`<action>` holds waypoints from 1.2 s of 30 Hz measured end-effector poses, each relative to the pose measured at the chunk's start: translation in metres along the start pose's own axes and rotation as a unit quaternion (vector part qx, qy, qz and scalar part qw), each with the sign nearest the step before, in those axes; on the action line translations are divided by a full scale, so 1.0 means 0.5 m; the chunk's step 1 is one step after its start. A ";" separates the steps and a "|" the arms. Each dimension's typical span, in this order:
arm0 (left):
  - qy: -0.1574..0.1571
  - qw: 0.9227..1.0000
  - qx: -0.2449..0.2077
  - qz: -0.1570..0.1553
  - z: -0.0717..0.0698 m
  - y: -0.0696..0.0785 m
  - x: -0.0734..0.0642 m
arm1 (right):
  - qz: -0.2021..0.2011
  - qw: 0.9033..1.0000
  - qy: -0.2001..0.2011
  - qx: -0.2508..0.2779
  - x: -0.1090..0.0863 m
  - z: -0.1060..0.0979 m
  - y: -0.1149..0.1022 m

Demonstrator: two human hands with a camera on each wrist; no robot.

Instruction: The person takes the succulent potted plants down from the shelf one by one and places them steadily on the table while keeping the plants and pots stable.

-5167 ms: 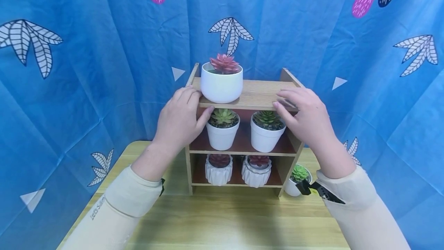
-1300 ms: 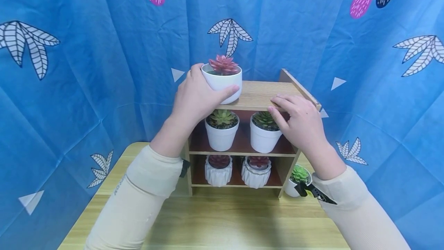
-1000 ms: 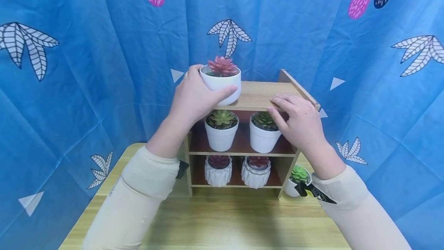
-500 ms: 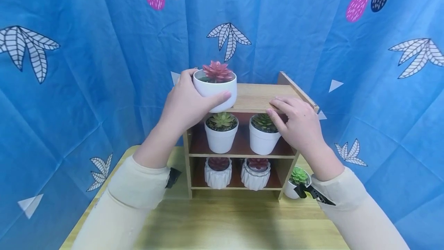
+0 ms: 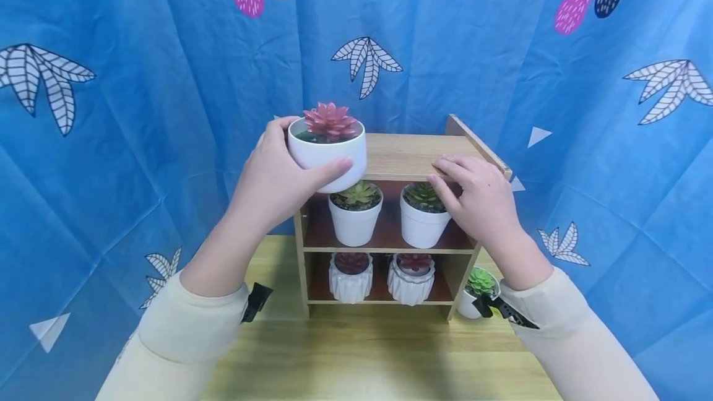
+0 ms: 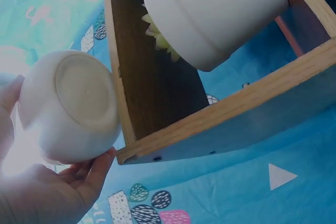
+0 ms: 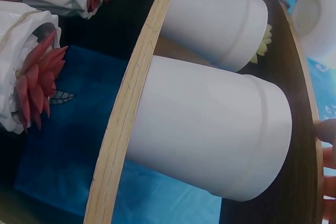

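Observation:
My left hand (image 5: 267,172) grips a round white pot (image 5: 328,166) with a pink-red artificial succulent (image 5: 330,121), thumb across its front. The pot is in the air, in front of the top board's left end. In the left wrist view its pale underside (image 6: 86,90) shows beside the shelf. My right hand (image 5: 481,197) rests on the right part of the wooden shelf's top board (image 5: 401,150), thumb at its front edge; in the right wrist view its fingertips (image 7: 328,129) touch that edge. Two white pots with green succulents (image 5: 356,221) (image 5: 423,224) stand on the middle level.
On the bottom level are two ribbed white pots (image 5: 351,280) (image 5: 411,283) with dark red succulents. A small white pot with a green succulent (image 5: 480,281) stands on the wooden table (image 5: 367,351) right of the shelf. A blue patterned curtain (image 5: 234,79) hangs behind and at both sides.
My left hand took hold of the round pot on the top board, then lifted it off and brought it left and toward me. My right hand stays at the board, slightly left of before.

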State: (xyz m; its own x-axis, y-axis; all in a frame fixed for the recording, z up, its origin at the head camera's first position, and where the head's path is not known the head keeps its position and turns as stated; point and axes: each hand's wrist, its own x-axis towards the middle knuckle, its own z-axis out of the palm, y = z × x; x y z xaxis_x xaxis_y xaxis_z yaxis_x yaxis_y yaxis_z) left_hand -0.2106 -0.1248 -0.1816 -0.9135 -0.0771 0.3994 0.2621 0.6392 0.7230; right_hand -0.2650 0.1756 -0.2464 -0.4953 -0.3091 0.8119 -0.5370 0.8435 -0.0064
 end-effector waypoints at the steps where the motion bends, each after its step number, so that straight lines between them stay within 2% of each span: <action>1: -0.002 1.000 0.000 0.000 -0.003 -0.001 -0.004 | 0.000 1.000 -0.001 0.000 0.000 0.000 0.000; 11: -0.010 1.000 -0.006 0.021 -0.018 -0.010 -0.028 | -0.009 1.000 0.003 -0.003 0.000 -0.003 0.002; 19: -0.019 1.000 -0.007 0.012 -0.026 -0.027 -0.042 | -0.004 1.000 0.003 0.004 0.000 -0.002 -0.002; 29: -0.016 1.000 -0.011 0.019 -0.041 -0.051 -0.070 | -0.011 1.000 0.007 0.004 0.001 0.000 -0.004; 36: -0.020 1.000 0.004 0.021 -0.046 -0.066 -0.089 | -0.009 1.000 0.005 -0.003 0.002 -0.003 -0.003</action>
State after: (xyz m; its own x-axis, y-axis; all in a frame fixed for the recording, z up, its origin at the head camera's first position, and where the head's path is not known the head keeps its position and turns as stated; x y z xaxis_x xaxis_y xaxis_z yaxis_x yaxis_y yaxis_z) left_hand -0.1717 -0.1604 -0.2102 -0.9138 -0.0193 0.4057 0.2978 0.6474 0.7015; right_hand -0.2639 0.1748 -0.2448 -0.4794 -0.3198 0.8173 -0.5412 0.8408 0.0116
